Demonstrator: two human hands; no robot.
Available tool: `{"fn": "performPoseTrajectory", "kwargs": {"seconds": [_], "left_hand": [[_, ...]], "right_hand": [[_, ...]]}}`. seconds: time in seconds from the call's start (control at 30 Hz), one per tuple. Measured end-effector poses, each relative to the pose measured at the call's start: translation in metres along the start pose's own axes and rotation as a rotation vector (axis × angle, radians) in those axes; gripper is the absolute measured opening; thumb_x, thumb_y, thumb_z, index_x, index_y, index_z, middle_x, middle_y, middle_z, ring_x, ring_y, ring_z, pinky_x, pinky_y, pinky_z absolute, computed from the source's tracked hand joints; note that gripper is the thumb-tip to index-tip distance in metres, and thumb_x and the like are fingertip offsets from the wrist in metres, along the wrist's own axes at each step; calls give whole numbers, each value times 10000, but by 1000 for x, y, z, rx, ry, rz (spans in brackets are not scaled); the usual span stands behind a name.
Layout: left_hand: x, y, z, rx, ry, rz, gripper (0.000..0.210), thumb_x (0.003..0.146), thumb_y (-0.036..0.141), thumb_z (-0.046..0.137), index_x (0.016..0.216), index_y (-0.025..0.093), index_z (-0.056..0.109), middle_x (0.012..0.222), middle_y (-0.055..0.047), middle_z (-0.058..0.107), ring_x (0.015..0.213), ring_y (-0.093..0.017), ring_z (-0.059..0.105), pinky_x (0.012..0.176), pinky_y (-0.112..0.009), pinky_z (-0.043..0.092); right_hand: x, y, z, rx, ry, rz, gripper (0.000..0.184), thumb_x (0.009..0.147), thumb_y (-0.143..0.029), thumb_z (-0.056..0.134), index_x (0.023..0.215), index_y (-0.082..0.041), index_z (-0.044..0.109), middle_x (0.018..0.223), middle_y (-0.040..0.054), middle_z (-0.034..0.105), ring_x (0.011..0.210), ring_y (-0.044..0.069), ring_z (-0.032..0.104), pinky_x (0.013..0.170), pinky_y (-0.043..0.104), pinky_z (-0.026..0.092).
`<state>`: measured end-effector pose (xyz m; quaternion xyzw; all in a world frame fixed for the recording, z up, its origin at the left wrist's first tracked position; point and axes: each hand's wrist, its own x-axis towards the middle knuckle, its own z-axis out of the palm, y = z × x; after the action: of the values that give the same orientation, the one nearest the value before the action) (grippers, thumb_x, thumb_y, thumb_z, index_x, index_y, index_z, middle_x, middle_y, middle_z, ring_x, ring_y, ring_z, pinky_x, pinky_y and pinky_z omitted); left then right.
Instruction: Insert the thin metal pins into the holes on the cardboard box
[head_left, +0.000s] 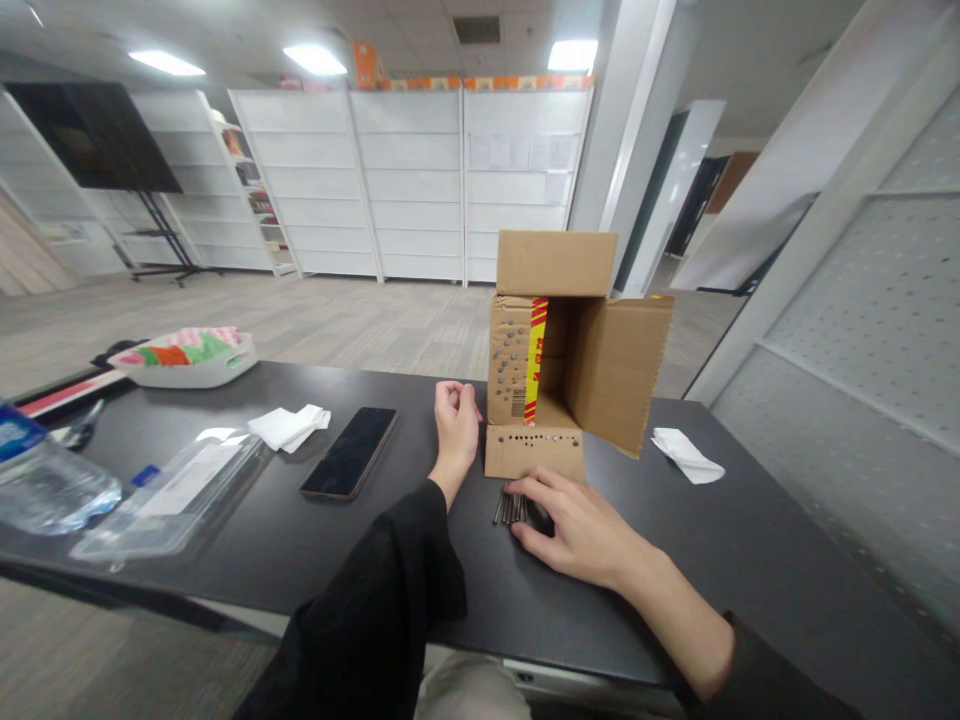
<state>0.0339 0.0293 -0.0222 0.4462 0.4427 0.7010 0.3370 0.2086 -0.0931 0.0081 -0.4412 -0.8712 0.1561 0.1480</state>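
A cardboard box (510, 350) stands on the dark table with its flaps spread and its inside facing me. Round metal heads dot its left front flap, and a row of holes and heads crosses the lower flap (534, 462). My left hand (456, 415) is close beside the box's left edge, fingers curled in; whatever they may hold is hidden. In front of the lower flap lies a small bunch of nails (510, 508). My right hand (577, 528) rests at these nails, thumb and fingers apart, the fingertips touching or just over them.
Left of my hands lie a phone (351, 453), a crumpled tissue (291, 428), a clear plastic case (176, 495) and a water bottle (52, 485). A white basket (217, 370) sits at the back left. Another tissue (686, 456) lies right of the box.
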Motion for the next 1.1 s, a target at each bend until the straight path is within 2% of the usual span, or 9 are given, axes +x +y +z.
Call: {"fn": "performPoseTrajectory", "kwargs": {"seconds": [0.33,0.47,0.57,0.7,0.9,1.1], "left_hand": [[0,0,1,1,-4,1,164,886,320,542,842,232,410,561,89,468,468,-92,465,508,-212,382],[0,1,1,-5,-3,-1,157,887,313,538,843,231,411,557,91,464,470,-90,471,508,-208,382],[0,3,1,-15,-1,-4,168,886,318,544,838,232,408,554,92,461,462,-90,461,500,-209,379],[0,3,2,-27,0,-12,172,882,317,550,838,231,408,548,93,461,462,-92,459,497,-211,383],[1,1,2,-37,10,-3,160,876,310,547,837,226,416,560,94,454,463,-85,451,487,-205,374],[0,2,2,-39,11,-4,152,875,302,544,837,224,418,570,90,464,464,-84,448,482,-206,373]], "right_hand": [[6,-11,-2,-99,-58,38,510,918,-484,579,1394,-304,545,1123,73,595,965,252,641,820,360,472],[8,-12,0,-135,-76,33,477,914,-545,575,1322,-299,589,1099,71,587,926,251,640,783,359,470],[8,-13,1,-136,-56,36,438,911,-525,588,1270,-275,585,1119,73,586,948,264,640,791,369,467],[9,-14,1,-138,-54,30,459,913,-537,585,1303,-297,552,1142,68,584,974,260,639,810,363,461],[10,-13,1,-150,-74,52,382,925,-544,559,1176,-259,605,1128,61,597,987,259,636,804,356,457],[9,-10,2,-144,-63,57,361,933,-534,548,1164,-259,595,1118,58,608,990,257,636,813,359,454]]}}
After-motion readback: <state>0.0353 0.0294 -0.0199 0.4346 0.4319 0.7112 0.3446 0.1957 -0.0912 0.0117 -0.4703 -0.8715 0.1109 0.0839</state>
